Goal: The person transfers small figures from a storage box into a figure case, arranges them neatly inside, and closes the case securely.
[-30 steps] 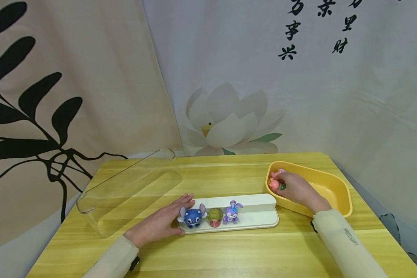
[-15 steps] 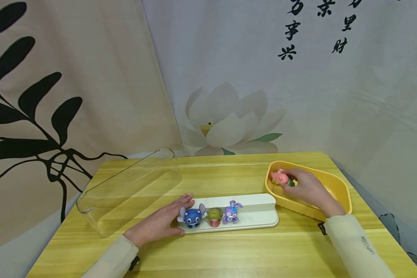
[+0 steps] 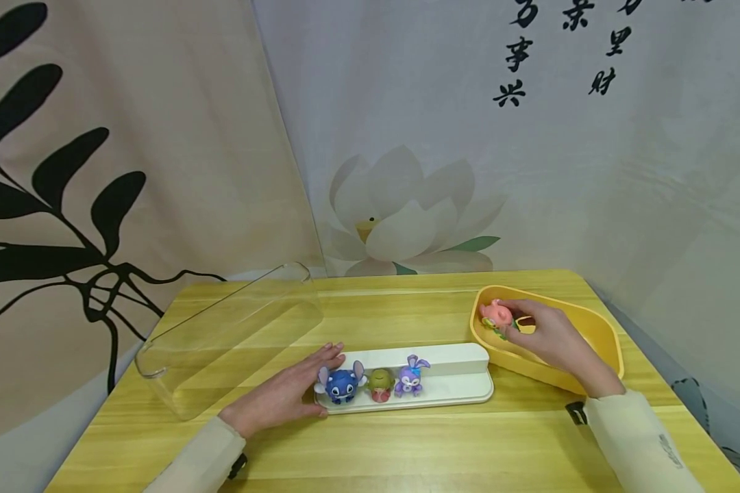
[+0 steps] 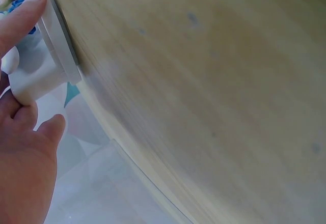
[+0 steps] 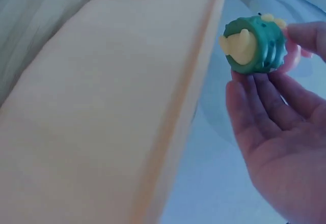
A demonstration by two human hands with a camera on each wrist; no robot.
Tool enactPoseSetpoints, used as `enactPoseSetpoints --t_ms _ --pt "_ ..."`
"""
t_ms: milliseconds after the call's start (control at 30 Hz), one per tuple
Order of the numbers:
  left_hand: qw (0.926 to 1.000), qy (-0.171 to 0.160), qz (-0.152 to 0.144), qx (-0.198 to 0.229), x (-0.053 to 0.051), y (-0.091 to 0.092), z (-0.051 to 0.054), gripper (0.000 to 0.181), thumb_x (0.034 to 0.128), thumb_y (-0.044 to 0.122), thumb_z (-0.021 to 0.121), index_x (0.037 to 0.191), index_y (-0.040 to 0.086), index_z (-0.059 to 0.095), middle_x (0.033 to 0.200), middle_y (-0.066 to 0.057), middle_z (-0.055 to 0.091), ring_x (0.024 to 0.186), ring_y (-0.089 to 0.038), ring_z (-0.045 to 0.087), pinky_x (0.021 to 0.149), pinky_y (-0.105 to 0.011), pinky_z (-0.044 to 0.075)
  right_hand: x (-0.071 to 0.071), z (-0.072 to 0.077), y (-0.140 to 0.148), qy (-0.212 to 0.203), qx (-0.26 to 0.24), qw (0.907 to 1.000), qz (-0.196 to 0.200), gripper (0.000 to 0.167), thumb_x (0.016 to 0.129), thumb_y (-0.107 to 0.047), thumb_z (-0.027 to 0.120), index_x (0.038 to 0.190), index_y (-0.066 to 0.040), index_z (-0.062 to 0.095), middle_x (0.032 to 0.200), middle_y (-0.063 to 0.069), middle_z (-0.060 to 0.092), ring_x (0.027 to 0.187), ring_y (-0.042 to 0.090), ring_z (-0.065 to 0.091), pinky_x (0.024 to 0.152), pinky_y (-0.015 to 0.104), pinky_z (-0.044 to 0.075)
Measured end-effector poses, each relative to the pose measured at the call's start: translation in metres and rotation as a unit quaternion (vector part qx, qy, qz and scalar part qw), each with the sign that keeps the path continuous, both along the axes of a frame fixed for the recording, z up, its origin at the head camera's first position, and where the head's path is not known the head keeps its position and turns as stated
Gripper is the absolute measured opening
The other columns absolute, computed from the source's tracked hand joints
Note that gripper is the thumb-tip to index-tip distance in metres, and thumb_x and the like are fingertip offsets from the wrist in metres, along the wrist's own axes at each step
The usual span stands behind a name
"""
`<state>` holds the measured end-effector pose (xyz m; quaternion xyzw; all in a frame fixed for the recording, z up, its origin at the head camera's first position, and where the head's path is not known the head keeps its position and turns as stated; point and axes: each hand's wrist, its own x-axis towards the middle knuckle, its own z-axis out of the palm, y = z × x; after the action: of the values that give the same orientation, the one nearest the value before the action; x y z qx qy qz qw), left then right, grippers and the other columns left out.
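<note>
R hand (image 3: pixel 545 339) pinches pink fig. (image 3: pixel 496 313) at yellow tray's (image 3: pixel 518 361) L end; L hand (image 3: pixel 290 397) grips white stand's (image 3: pixel 450 388) L end. Risks: slack pinch may drop fig.; low carry, snag tray's rim.

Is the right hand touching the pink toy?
Touching. The right wrist view shows the right hand pinching the pink toy between thumb and fingers.

The head view looks forward and down over the counter (image 3: pixel 407 445); up close, the left wrist view shares the left grip (image 4: pixel 28 145), frame left, the right wrist view the right grip (image 5: pixel 288 137), frame right.
</note>
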<state>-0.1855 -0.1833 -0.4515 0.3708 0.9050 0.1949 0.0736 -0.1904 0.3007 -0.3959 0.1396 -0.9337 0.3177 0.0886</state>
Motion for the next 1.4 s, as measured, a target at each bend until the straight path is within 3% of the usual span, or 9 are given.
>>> enactPoseSetpoints --t_ms 333,533,667,900,1100,1400 --pt "1.0000 -0.005 0.005 0.007 0.000 0.001 0.000 0.093 0.0832 0.027 0.088 0.161 0.015 0.039 0.173 -0.006 0.018 0.157 -0.026 0.021 0.121 -0.049 0.033 0.011 0.004 -0.008 -0.033 -0.057 0.9976 0.020 0.049 0.096 -0.011 0.069 0.141 0.003 0.058 0.129 0.018 0.068 0.111 0.033 0.068 0.092 0.043 0.061" --pt "1.0000 -0.005 0.007 0.003 0.000 0.001 0.000 0.093 0.0837 0.028 0.088 0.161 0.016 0.038 0.173 -0.006 0.017 0.157 -0.026 0.020 0.121 -0.049 0.033 0.017 0.003 -0.013 -0.034 -0.105 0.9929 0.045 0.047 0.097 -0.005 0.067 0.141 0.006 0.056 0.134 0.021 0.064 0.114 0.035 0.066 0.090 0.026 0.060" --pt "1.0000 -0.005 0.007 0.002 0.001 0.001 0.000 0.093 0.0838 0.028 0.088 0.161 0.016 0.038 0.173 -0.006 0.018 0.157 -0.026 0.020 0.121 -0.049 0.033 0.020 0.002 -0.016 -0.037 -0.134 0.9882 0.066 0.045 0.097 -0.002 0.065 0.141 0.005 0.056 0.140 0.021 0.061 0.116 0.028 0.067 0.090 0.019 0.057" --pt "1.0000 -0.003 0.007 -0.002 0.000 0.001 0.000 0.093 0.0839 0.028 0.088 0.162 0.015 0.038 0.173 -0.005 0.018 0.157 -0.026 0.020 0.121 -0.049 0.033 0.026 0.003 -0.022 -0.037 -0.147 0.9850 0.083 0.045 0.094 0.003 0.066 0.138 0.005 0.058 0.138 0.023 0.061 0.114 0.027 0.068 0.090 0.017 0.056" --pt "1.0000 -0.004 0.009 -0.003 0.001 0.000 0.000 0.093 0.0842 0.029 0.087 0.162 0.015 0.037 0.173 -0.005 0.018 0.157 -0.026 0.020 0.121 -0.049 0.033 0.026 -0.003 -0.026 -0.035 -0.164 0.9794 0.112 0.045 0.090 0.007 0.068 0.134 0.003 0.061 0.135 0.019 0.063 0.109 0.005 0.066 0.093 0.016 0.055" --pt "1.0000 -0.003 0.008 -0.002 0.001 0.001 0.001 0.094 0.0840 0.028 0.088 0.162 0.015 0.037 0.173 -0.006 0.018 0.157 -0.026 0.021 0.120 -0.049 0.034 0.033 -0.009 -0.035 -0.072 -0.163 0.9715 0.157 0.041 0.086 0.008 0.071 0.126 0.003 0.061 0.121 0.014 0.067 0.105 0.009 0.068 0.091 0.021 0.058"
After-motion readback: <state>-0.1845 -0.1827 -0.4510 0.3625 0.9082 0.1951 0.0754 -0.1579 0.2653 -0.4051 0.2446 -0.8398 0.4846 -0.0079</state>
